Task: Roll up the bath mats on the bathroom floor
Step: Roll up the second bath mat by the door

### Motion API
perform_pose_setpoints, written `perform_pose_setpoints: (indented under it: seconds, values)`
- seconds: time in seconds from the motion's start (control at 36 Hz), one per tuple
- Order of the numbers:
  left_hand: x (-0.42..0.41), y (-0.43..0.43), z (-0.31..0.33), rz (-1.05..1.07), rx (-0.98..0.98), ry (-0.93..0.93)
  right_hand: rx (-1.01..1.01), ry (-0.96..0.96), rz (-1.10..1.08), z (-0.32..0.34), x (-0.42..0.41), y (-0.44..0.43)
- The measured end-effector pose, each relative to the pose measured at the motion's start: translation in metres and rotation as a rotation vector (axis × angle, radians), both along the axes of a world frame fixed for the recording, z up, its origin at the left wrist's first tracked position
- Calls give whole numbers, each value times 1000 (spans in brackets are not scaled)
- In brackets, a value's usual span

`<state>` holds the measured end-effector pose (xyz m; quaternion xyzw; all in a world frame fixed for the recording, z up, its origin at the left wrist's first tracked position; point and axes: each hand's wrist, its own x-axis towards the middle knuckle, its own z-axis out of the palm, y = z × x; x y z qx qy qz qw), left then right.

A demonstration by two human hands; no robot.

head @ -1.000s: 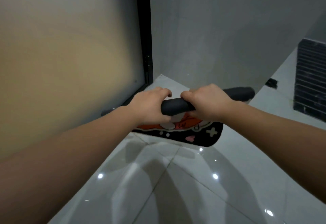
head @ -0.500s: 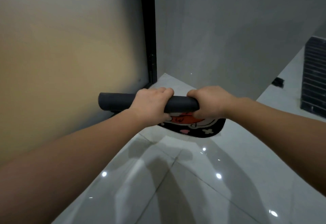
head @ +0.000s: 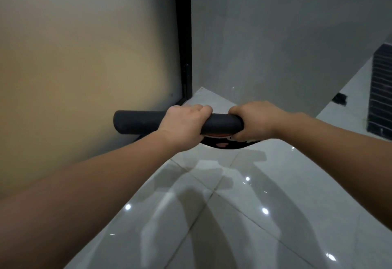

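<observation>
- Big frosted glass panel [head: 84,77], lit a warm tan, filling pretty much the whole left side.
- Plain grey wall [head: 286,35] across the top right, meeting the glass at the corner.
- Glossy white tiled floor [head: 244,215] down below, dotted with little light reflections and arm shadows.
- Tall black door frame [head: 182,35] running down the edge of the glass to the floor.
- Black ribbed panel [head: 380,90] at the far right edge, down at floor level. Too cropped to say what it actually is.
- Dark grey rolled-up bath mat [head: 137,122], a tight tube lying crosswise in front of the foot of the glass, close to the corner. Left end poking out well past the grip.
- Left hand [head: 182,125] curled over the top of the tube around its middle, knuckles up, proper firm grip.
- Right hand [head: 254,120] wrapped round the right end of the same tube. Hands apart, with a short bare stretch of roll between them.
- Unrolled flap of mat [head: 224,145], black with red, white and pink cartoon print, curving out under the roll below the right hand. Can't tell whether it's touching the tiles.
- Small black object [head: 340,99] on the floor by the wall base, too tiny to identify.
</observation>
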<state>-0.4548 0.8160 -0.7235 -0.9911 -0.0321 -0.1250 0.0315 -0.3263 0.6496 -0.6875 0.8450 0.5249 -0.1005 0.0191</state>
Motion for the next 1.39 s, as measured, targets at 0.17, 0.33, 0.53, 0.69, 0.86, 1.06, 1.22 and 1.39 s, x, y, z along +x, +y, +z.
perform_pose_setpoints:
  seconds: [0.17,0.33,0.53,0.69,0.86,1.06,1.22,1.39]
  values:
    - [0,4,1,81,-435,242,175,-481,254,-3,1,-7]
    - [-2,3,-1,104,-461,291,192,-513,272,-7,-3,-7]
    - [-3,-1,-1,5,53,-27,-6,20,-29,-4,-2,2]
    - [0,2,-1,7,-194,121,89,-313,99,-8,-2,-6]
    - [0,3,-3,40,-349,232,186,-466,224,-11,-1,-9]
    - [-3,3,-5,-41,53,17,-42,39,-19,-9,6,-8]
    - [-4,2,-7,-127,143,-55,-94,347,-137,-11,0,-5]
    - [4,7,-1,20,-245,259,53,-301,92,-16,-4,-8]
